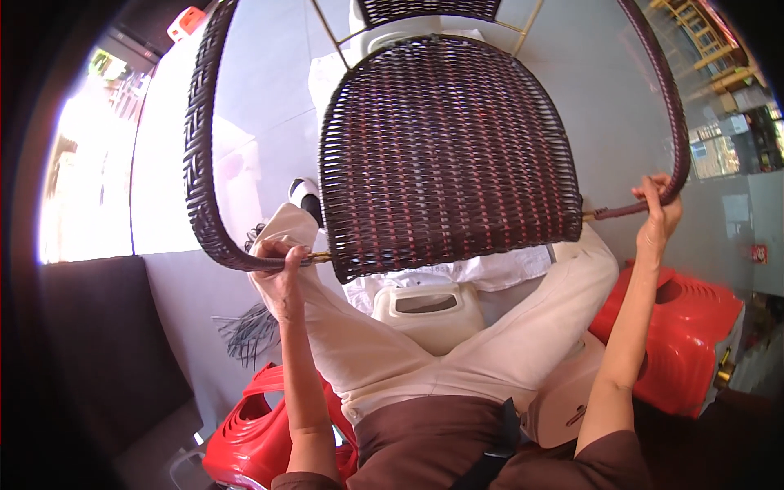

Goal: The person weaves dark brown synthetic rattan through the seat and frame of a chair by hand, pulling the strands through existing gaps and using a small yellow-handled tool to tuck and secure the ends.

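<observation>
A dark brown woven chair (449, 155) with red strands fills the upper middle, held raised over my spread legs, with a looped woven arm on each side and thin gold-coloured rods at its joints. My left hand (278, 265) is closed round the lower bend of the left armrest (202, 163), beside a rod joining it to the seat. My right hand (657, 204) grips the lower bend of the right armrest (676, 114), near the matching joint. A further woven panel (429, 10) shows at the top edge, partly out of view.
Red plastic stools (678, 343) lie at my right and lower left (245, 425). A cream stool (429, 318) is between my legs, near white sacking (502, 265). Loose dark strands (245, 335) lie on the grey tiled floor (171, 310). Wooden items (710, 49) stand at the upper right.
</observation>
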A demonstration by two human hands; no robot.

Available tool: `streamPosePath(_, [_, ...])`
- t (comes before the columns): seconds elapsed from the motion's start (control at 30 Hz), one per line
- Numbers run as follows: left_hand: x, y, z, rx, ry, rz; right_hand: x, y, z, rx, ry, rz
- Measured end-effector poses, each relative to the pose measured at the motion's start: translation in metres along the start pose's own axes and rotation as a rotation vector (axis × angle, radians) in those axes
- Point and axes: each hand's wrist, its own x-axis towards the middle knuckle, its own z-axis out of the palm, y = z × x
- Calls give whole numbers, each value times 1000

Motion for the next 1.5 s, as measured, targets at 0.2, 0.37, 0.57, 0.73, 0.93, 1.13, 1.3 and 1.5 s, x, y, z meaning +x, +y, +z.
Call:
streamPosePath(0.2, [7,1,-7,-45,-101,12,0,-12,22,18,126,-147])
streamPosePath(0.37, [5,6,6,-24,4,85,2,-17,35,47,353,-149])
streamPosePath(0.57, [19,21,17,-93,261,117,6,-17,46,56,336,-202])
streamPosePath(0.73, [38,40,21,-119,381,126,5,-40,45,-40,331,-217])
streamPosePath(0.93, [47,63,16,-115,354,110,20,-73,35,-94,253,-191])
streamPosePath(1.13, [55,101,15,-25,306,-23,47,-84,27,-99,225,-120])
streamPosePath(1.3, [62,116,17,147,215,-66,51,-89,38,-150,206,-69])
streamPosePath(1.5, [64,104,5,131,96,4,44,-88,52,-224,266,-240])
